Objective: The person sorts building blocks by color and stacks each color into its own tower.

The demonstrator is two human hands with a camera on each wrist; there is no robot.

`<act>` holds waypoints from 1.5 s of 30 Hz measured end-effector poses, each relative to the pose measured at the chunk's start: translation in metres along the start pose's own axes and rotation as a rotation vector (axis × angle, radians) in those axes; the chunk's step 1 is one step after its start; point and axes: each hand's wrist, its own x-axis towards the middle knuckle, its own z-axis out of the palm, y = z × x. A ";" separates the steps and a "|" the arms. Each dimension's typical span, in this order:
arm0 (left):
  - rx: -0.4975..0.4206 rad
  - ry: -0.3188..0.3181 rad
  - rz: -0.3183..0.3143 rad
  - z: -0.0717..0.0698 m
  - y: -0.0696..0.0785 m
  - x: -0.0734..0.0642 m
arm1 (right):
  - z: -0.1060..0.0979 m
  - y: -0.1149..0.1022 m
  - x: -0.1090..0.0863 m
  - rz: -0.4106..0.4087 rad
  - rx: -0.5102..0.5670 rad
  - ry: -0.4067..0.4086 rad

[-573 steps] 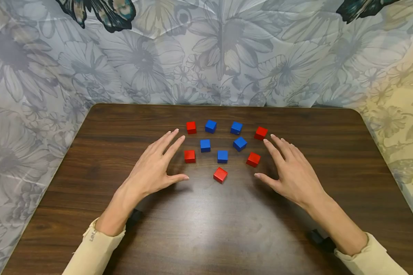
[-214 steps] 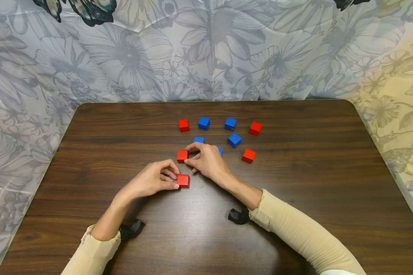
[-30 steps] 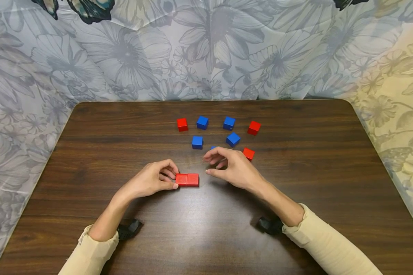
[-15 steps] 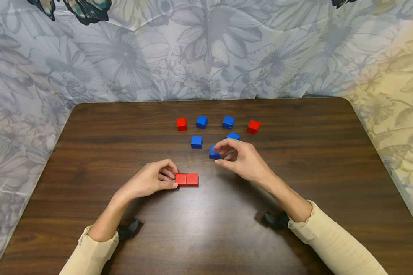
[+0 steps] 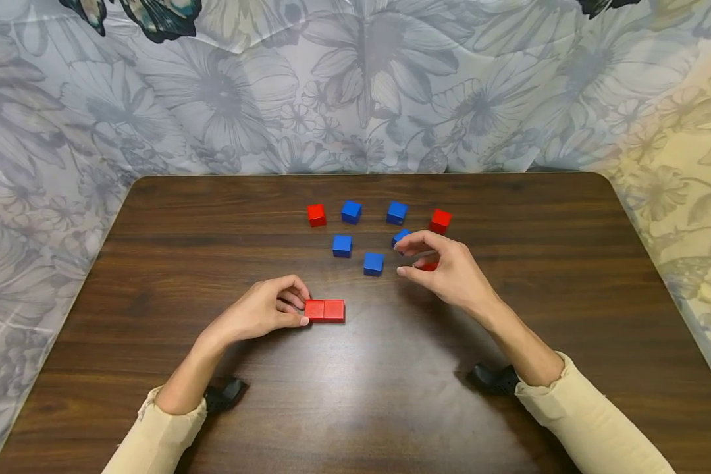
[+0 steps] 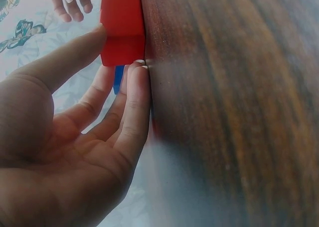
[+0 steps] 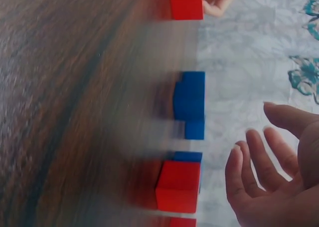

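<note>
Two red cubes stand side by side, touching, on the table in front of me: a left one (image 5: 314, 311) and a right one (image 5: 334, 311). My left hand (image 5: 266, 306) pinches the left cube between thumb and fingers; the left wrist view shows the thumb against this red cube (image 6: 122, 47). My right hand (image 5: 450, 270) is raised above the table with fingers loosely bent and thumb apart, holding nothing. Beneath it a red cube (image 5: 429, 267) is mostly hidden in the head view; the right wrist view shows that red cube (image 7: 178, 187) apart from the fingers.
Blue cubes (image 5: 373, 264) (image 5: 342, 246) lie between the hands, with further blue cubes (image 5: 351, 212) (image 5: 396, 212) behind. Another blue cube (image 5: 399, 236) is partly covered by the right fingers. Red cubes (image 5: 316, 215) (image 5: 440, 220) sit at the back of the brown table (image 5: 355, 408).
Over the last second my right hand moves right, from beside the red pair to above the right-hand red cube. My left hand stays put. Earlier, both paired red cubes lay apart.
</note>
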 end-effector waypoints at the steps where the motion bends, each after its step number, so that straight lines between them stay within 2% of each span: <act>1: 0.000 0.001 0.000 0.000 0.000 0.000 | -0.001 0.001 0.000 0.004 -0.002 0.002; 11: -0.008 0.002 -0.002 0.001 0.001 0.000 | -0.014 0.004 -0.008 0.083 -0.070 0.049; 22: -0.022 -0.003 0.010 0.000 -0.001 0.000 | -0.027 0.017 -0.012 0.125 -0.130 0.071; 31: -0.010 0.005 0.019 0.000 -0.002 0.000 | -0.031 0.029 -0.013 0.102 -0.138 0.049; 39: -0.016 -0.004 0.012 0.000 -0.002 0.000 | -0.031 0.038 -0.012 0.032 -0.123 0.026; 45: -0.023 0.001 0.004 -0.001 -0.001 0.001 | -0.031 0.043 -0.012 0.080 -0.120 -0.008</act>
